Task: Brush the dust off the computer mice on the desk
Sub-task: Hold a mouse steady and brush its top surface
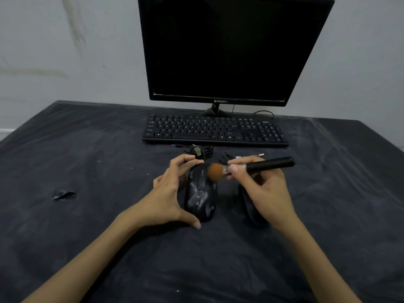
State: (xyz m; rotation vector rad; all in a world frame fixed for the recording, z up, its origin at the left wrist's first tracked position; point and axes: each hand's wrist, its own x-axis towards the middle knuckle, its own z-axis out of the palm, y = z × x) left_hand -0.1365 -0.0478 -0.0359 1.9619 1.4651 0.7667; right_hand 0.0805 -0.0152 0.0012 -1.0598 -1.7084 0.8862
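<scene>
Counter (87,237) is carrying a monitor (229,51) and keyboard (214,131) along its far edge. Left hand (168,193) is bracing the mouse (201,193) mid-counter, fingers curling round it; second mouse (249,206) is sitting just beside. Right hand (262,189) is pinching the brush (251,167). Better to keep strokes light, sweeping away from the wheel.

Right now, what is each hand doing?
Left hand: grips the left mouse.
Right hand: holds the brush.
</scene>
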